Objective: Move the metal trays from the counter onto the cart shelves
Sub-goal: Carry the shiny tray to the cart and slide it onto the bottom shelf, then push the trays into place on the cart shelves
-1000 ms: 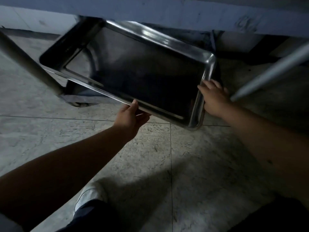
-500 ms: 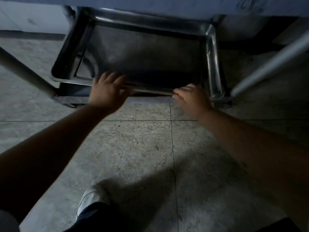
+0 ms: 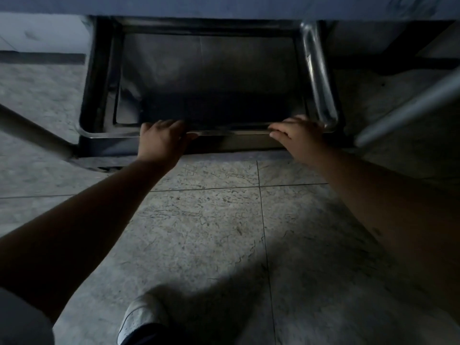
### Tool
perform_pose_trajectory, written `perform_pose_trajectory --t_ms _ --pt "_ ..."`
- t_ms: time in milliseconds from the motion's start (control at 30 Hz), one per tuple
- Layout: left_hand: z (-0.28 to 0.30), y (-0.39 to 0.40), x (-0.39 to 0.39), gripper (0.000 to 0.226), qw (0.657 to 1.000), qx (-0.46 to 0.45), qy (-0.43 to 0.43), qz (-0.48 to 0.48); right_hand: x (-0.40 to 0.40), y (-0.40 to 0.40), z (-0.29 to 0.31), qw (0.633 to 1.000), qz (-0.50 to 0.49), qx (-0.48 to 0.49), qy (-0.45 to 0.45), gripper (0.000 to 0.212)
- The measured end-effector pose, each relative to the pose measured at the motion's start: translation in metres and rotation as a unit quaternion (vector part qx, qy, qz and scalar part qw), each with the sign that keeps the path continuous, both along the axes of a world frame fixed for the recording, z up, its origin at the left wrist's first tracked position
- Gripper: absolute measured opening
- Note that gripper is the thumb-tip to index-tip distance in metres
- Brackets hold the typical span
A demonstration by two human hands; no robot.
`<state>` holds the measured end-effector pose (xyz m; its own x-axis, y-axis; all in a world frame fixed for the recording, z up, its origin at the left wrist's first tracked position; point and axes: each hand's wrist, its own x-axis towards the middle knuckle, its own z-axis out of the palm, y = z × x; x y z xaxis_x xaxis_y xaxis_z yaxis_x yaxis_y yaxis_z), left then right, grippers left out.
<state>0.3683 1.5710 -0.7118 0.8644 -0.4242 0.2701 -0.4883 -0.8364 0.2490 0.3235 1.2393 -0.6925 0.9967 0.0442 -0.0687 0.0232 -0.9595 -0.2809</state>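
A shiny rectangular metal tray [image 3: 319, 78] lies flat on the cart's bottom shelf [image 3: 246, 145], close to the floor, its far part in shadow under the shelf above. My left hand [image 3: 161, 139] rests on the tray's near rim left of centre, fingers curled over the edge. On the same rim near the right corner sits my right hand [image 3: 296, 135], fingers laid over it. Both arms reach forward from the bottom of the view.
Two slanted metal cart legs frame the shelf, the left leg [image 3: 32, 131] and the right leg [image 3: 408, 108]. An upper shelf edge [image 3: 224, 6] spans the top. Grey tiled floor [image 3: 211, 225] lies in front, with my white shoe [image 3: 142, 319] low in the view.
The tray was tilted and held in the air a second ago; it now lies flat and square on the bottom shelf. Both hands moved to its near rim.
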Motion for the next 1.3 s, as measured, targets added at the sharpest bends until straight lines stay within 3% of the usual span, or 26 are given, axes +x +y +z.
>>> perform_pose_trajectory --t_ms 133,300,433,567,733,967,1133,1300 --pt "-0.001 0.0 0.001 0.044 1.0 -0.004 0.015 0.017 -0.002 0.0 -0.006 0.999 0.004 -0.021 -0.038 0.034" --pt "0.009 -0.009 -0.012 0.047 0.993 0.047 0.08 0.068 -0.006 0.005 -0.007 0.998 -0.039 -0.047 -0.017 0.041" --pt "0.036 -0.037 -0.048 0.088 0.972 0.123 0.186 0.076 -0.042 0.03 0.014 0.991 -0.066 -0.089 0.075 0.093" --pt "0.095 -0.05 -0.114 0.108 0.95 0.171 0.252 0.076 -0.092 0.055 0.069 0.985 -0.022 -0.084 0.146 0.115" --pt "0.224 -0.037 -0.181 0.109 0.931 0.198 0.293 0.088 -0.145 0.06 0.193 0.979 -0.032 -0.074 0.187 0.119" --pt "0.493 -0.041 -0.252 0.108 0.929 0.221 0.282 0.091 -0.224 0.07 0.454 0.984 -0.011 -0.079 0.16 0.117" --pt "0.668 -0.038 -0.301 0.105 0.956 0.185 0.201 0.107 -0.26 0.082 0.636 0.994 0.009 -0.058 0.09 0.117" --pt "0.801 -0.027 -0.315 0.104 0.98 0.14 0.08 0.113 -0.271 0.087 0.772 0.997 0.003 -0.065 -0.034 0.115"
